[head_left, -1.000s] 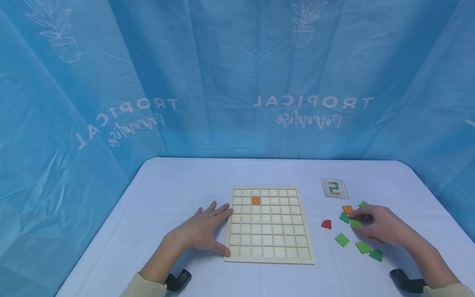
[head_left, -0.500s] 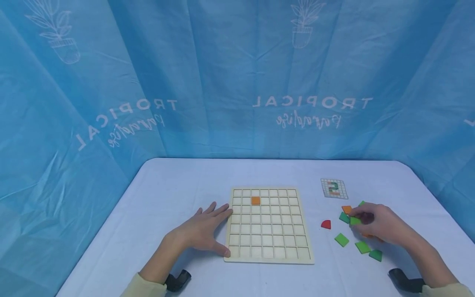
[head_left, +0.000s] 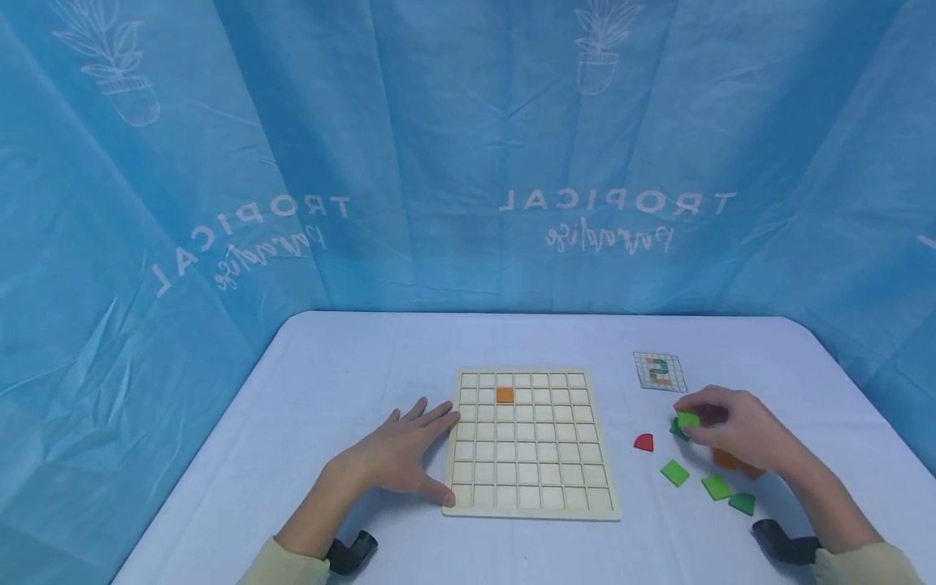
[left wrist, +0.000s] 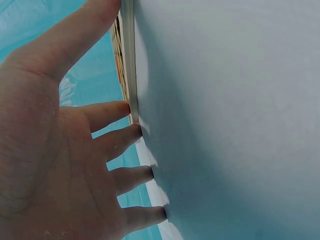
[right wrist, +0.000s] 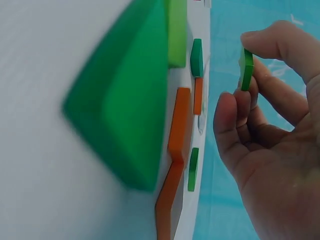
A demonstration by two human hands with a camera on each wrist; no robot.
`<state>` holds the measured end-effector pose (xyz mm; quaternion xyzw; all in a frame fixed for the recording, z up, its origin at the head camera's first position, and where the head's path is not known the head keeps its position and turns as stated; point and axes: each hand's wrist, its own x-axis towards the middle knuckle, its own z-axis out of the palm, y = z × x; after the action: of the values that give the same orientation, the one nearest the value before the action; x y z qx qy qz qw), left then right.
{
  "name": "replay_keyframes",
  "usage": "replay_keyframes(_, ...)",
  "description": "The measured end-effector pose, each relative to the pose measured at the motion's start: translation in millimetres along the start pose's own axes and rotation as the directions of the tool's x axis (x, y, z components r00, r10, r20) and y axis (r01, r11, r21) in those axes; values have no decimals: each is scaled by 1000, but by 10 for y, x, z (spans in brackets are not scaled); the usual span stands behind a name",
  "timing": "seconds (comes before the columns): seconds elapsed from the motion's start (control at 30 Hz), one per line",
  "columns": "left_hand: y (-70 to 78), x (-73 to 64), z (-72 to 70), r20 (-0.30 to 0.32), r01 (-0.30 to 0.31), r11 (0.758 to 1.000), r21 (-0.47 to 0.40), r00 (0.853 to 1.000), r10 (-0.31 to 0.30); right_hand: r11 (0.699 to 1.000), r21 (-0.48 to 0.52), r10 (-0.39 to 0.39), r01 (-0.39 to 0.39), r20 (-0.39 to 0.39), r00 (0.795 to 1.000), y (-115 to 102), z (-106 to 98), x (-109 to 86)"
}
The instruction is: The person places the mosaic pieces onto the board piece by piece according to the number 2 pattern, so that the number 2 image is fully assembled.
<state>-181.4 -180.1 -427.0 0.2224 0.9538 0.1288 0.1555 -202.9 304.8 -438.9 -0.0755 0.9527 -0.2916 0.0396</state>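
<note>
Between thumb and fingers, my right hand [head_left: 753, 431] pinches a light green square tile [right wrist: 246, 70], raised off the table in the right wrist view. Beneath it lie a darker green piece [head_left: 677, 430] and two orange tiles [head_left: 725, 459]. My left hand [head_left: 398, 451] has its fingers spread, with thumb and fingertips at the left edge of a pale wooden grid board [head_left: 526, 451]. One orange square tile [head_left: 504, 395] sits in a cell of the board's second row from the far side.
A small card [head_left: 660, 371] printed with a grid and a coloured figure lies behind the loose pieces. A red rounded piece [head_left: 643, 442] is right of the board. Nearer the front are light green tiles [head_left: 675, 472] and a dark green piece [head_left: 742, 504]. Blue curtains surround the white table.
My right hand has lifted the light green tile from among the pieces and shifted slightly left and away from me. The left hand and the board stay put.
</note>
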Motion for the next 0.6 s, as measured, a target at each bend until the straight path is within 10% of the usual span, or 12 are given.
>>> replay_keyframes(0.6, -5, 4, -11, 9, 0, 1000, 3, 1000, 0, 988, 138, -73, 72, -2, 997, -257, 139, 214)
